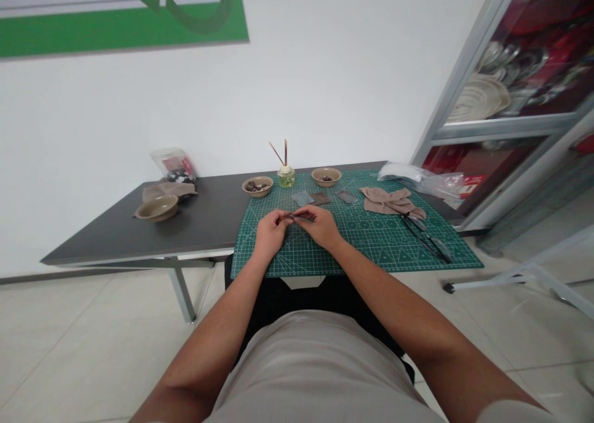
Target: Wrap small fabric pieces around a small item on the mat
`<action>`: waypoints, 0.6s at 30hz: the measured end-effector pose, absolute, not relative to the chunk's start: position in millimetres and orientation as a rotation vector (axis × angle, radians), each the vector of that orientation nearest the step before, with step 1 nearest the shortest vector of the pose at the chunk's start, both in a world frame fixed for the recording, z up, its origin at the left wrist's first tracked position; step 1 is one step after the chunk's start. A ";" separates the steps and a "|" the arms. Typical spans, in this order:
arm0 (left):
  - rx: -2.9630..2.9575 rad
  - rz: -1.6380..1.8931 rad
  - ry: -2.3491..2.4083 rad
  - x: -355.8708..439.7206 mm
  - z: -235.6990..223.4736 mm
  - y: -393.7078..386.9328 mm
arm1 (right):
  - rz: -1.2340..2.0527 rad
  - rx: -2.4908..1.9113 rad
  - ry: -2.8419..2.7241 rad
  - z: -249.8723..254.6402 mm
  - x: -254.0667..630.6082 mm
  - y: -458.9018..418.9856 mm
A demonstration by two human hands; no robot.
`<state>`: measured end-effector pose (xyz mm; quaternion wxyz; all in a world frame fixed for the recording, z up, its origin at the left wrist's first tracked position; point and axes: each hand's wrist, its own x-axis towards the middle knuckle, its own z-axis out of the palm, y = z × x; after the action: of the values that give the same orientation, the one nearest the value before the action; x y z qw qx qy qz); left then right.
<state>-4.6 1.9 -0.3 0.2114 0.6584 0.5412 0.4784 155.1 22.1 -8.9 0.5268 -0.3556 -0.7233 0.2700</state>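
My left hand [273,230] and my right hand [320,225] meet above the green cutting mat [371,250], fingers pinched together. Between the fingertips is a small, dark, thin piece [291,216] whose kind I cannot make out. Just beyond the hands lie a grey-blue square [302,198], a brown square [320,198] and a dark grey rectangle [346,196], which look like sanding sheets. Farther back, one tan bowl [250,193] holds several small dark and pale lumps. Another tan bowl [326,183] holds a few dark ones.
A reed diffuser [286,177] stands between these bowls. To the right are a crumpled brown cloth [385,200], eyeglasses [429,240] and plastic bags [417,177]. On the left, the dark table [204,225] bears a third bowl [158,209], another cloth and a clear tub [172,162].
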 end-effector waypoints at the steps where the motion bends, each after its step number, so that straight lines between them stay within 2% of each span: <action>1: 1.830 1.319 1.507 -4.6 -0.2 1.7 | 0.657 -0.842 -1.720 -9.1 155.4 22.2; 18: 1.894 1.329 1.549 -3.8 0.5 -1.9 | 0.572 -0.875 -1.764 -6.5 156.5 20.9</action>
<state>-3.8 -1.9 0.5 0.1777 0.6694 0.5475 0.4697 156.5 20.9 -6.5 0.5188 -0.3649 -0.7355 0.2383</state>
